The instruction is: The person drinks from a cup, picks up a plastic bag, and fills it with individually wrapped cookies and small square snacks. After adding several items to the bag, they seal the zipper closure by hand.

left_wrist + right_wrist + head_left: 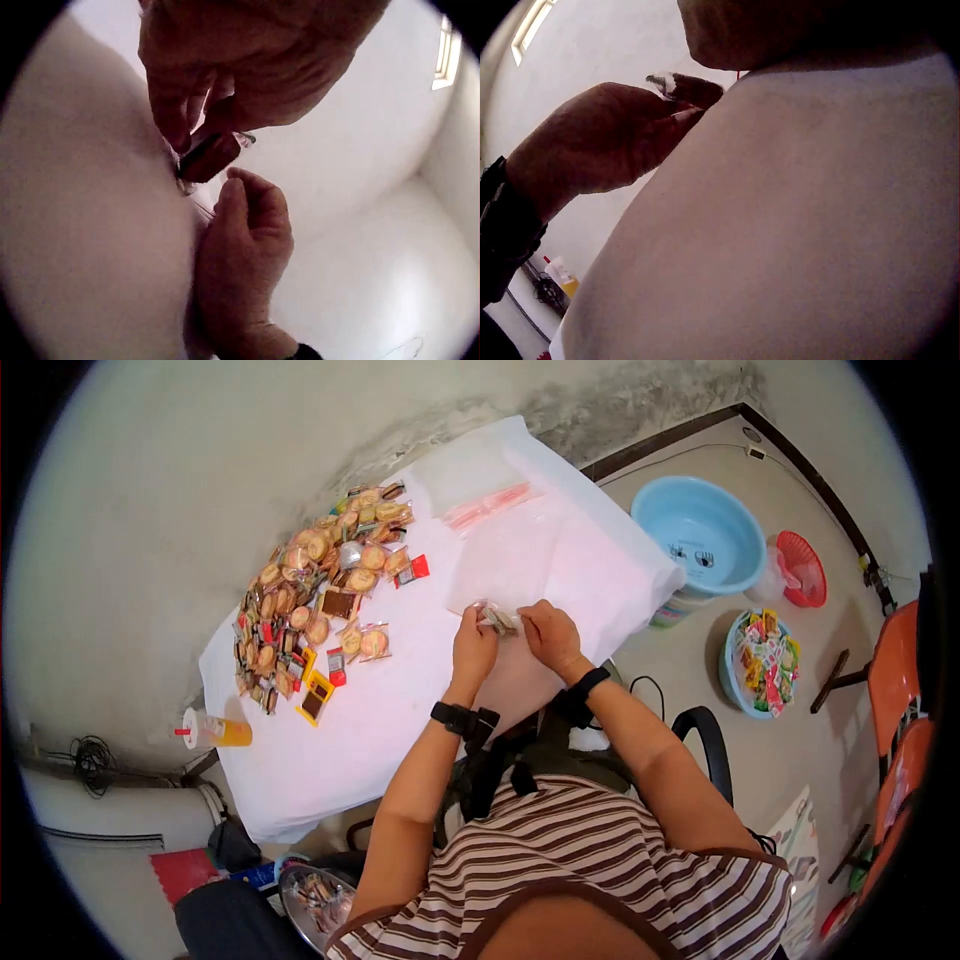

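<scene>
Near the front edge of the white-covered table [400, 680], the left hand [474, 652] grips a small wrapped packet [497, 619] with its fingertips. That packet looks dark red in the left wrist view [211, 157] and lies under the fingers of the left hand [255, 60]. The right hand [552, 640] is at the other side, thumb and forefinger pinched together at the edge of a clear plastic bag [500, 565]. In the right wrist view the left hand [600, 139] holds the dark packet [694, 90]. Wrapped biscuits [300, 580] are heaped on the table's left part.
More clear bags with red strips [487, 507] lie at the back. A cup of orange drink [222, 731] stands at the left corner. Right of the table are a blue basin [735, 520], a red basket [817, 570], a tub of colourful packets [765, 660] and orange chairs [893, 675].
</scene>
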Demonstrator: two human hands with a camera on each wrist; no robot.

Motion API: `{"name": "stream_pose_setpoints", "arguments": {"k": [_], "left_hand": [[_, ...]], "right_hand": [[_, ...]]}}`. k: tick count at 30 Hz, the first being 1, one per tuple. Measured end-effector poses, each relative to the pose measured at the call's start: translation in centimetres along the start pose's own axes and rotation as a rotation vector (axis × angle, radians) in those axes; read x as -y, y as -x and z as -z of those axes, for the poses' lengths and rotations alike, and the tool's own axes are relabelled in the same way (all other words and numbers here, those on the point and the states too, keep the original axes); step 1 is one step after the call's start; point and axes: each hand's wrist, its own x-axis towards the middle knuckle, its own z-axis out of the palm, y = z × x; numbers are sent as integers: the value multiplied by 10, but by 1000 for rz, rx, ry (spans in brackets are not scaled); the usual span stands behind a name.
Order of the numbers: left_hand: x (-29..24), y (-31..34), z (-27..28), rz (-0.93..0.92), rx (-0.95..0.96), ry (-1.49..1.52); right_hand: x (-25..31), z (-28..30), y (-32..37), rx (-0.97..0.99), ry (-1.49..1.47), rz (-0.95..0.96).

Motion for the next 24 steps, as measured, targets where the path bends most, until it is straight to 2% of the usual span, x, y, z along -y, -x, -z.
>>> {"name": "stream_pose_setpoints", "arguments": {"k": [2, 3, 5, 9, 11, 15, 17, 18, 20, 21, 22, 24], "left_hand": [[-5, 8, 1, 96, 77, 275], [-15, 13, 5, 99, 83, 271], [-37, 23, 13, 249, 62, 580], [-29, 18, 11, 292, 8, 603], [-21, 10, 12, 319, 111, 479], [-6, -5, 0, 263, 59, 577], [-5, -15, -8, 132, 36, 256], [-14, -16, -11, 126, 36, 259], [-31, -18, -15, -472, -49, -256], [-31, -20, -17, -390, 50, -201], [-32, -25, -17, -399, 50, -200], [-34, -36, -12, -576, 169, -361]], "right_hand": [[-1, 0, 1, -1, -6, 1], [-2, -1, 2, 0, -11, 9], [1, 2, 1, 2, -4, 2], [1, 1, 3, 10, 51, -4], [0, 0, 4, 9, 37, -5], [-3, -3, 5, 43, 53, -18], [-3, -3, 5, 42, 46, -14], [-3, -3, 6, 47, 35, -11], [-5, -4, 6, 69, 35, -17], [-7, -5, 7, 94, 29, -30], [-8, -6, 8, 87, 34, -26], [-8, -6, 8, 72, -37, -16]]}}
